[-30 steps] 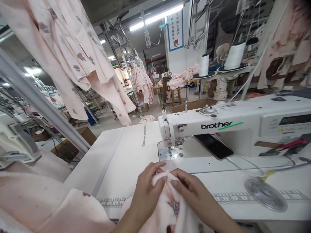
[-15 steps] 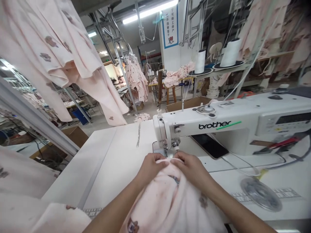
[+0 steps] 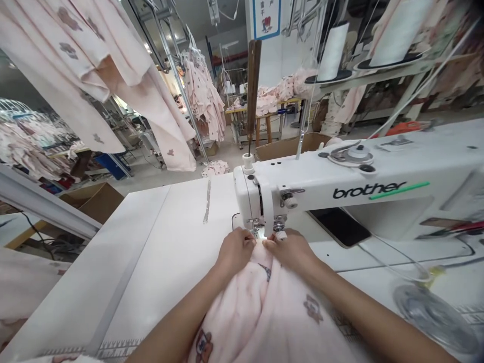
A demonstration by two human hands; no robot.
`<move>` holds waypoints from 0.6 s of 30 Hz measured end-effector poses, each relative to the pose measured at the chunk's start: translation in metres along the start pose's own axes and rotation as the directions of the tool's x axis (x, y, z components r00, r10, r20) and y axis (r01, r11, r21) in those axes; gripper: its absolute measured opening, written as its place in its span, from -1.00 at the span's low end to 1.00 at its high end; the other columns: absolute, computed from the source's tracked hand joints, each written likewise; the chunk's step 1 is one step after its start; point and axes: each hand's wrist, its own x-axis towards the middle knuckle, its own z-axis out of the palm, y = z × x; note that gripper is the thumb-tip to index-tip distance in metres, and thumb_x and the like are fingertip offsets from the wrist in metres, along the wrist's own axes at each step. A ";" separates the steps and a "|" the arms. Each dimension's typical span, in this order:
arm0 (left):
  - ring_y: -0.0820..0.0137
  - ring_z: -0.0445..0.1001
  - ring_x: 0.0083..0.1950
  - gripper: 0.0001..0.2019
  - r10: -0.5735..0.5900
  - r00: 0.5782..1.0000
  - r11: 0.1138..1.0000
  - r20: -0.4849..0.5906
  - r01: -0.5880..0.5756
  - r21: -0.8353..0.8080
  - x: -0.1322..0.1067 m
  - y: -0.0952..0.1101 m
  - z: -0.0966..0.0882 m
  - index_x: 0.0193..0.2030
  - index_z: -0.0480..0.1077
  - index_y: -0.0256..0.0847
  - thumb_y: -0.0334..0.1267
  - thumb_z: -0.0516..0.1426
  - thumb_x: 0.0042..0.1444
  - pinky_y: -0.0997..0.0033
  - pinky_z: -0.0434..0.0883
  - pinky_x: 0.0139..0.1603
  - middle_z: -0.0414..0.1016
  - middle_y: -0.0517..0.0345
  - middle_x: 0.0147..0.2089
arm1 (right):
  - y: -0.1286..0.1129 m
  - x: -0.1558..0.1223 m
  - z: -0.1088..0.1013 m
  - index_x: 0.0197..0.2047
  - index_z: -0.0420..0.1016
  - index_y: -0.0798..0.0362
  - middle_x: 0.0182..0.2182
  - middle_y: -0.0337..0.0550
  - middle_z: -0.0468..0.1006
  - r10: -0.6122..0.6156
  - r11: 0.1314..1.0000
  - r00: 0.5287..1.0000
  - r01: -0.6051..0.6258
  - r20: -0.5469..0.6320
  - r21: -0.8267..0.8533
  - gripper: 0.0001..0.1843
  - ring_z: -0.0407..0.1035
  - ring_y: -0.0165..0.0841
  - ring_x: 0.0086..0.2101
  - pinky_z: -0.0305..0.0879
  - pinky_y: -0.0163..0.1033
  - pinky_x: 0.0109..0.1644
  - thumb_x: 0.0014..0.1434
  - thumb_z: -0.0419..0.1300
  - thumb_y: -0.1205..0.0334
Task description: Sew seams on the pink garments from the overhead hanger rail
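Note:
A pale pink fleece fabric piece (image 3: 249, 302) with bear prints runs from the front edge up to the needle area of a white sewing machine (image 3: 321, 186). My left hand (image 3: 238, 249) pinches the fabric's far edge just left of the presser foot (image 3: 260, 229). On the other side, my right hand (image 3: 289, 249) pinches the same edge, close under the machine head. Between the two hands the edge lies stretched at the lit needle area. The needle tip itself is too small to make out.
A phone (image 3: 340, 227) lies under the machine arm, with a white cable beside it. A clear round dish (image 3: 434, 317) sits at the right. Pink garments (image 3: 128, 75) hang at the upper left. Thread cones (image 3: 333, 53) stand behind the machine.
My view has moved closer to the machine and tilted down. Both hands have brought the fabric's edge to the presser foot, and their fingers have curled in more tightly.

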 end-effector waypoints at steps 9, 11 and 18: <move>0.31 0.41 -0.27 -0.83 -0.045 0.999 0.999 -0.022 0.045 0.023 0.005 0.005 0.000 -0.25 0.39 -0.27 -0.34 0.01 0.06 0.40 0.26 -0.28 0.46 0.06 -0.30 | 0.000 0.000 0.003 -0.36 0.45 0.05 -0.56 -0.23 0.44 0.003 0.999 0.998 -0.006 -0.064 -0.043 -0.86 0.27 -0.37 -0.51 0.04 -0.35 -0.44 0.12 0.07 0.29; 0.32 0.40 -0.27 -0.86 -0.038 0.999 0.999 -0.029 0.039 0.028 0.005 0.005 0.000 -0.29 0.37 -0.27 -0.37 0.00 0.06 0.41 0.26 -0.27 0.45 0.07 -0.30 | -0.001 0.000 0.003 -0.36 0.46 0.05 -0.55 -0.23 0.44 -0.001 0.999 0.997 -0.003 -0.081 -0.048 -0.87 0.28 -0.37 -0.50 0.02 -0.35 -0.44 0.11 0.08 0.30; 0.36 0.39 -0.29 -0.82 0.009 1.000 0.999 -0.028 -0.008 0.036 0.007 0.002 0.001 -0.27 0.36 -0.26 -0.43 -0.04 0.07 0.43 0.27 -0.30 0.41 0.08 -0.26 | -0.001 0.000 0.006 -0.42 0.42 0.06 -0.56 -0.23 0.43 -0.014 0.999 0.992 0.009 -0.122 -0.045 -0.85 0.27 -0.38 -0.51 0.02 -0.35 -0.44 0.13 0.07 0.27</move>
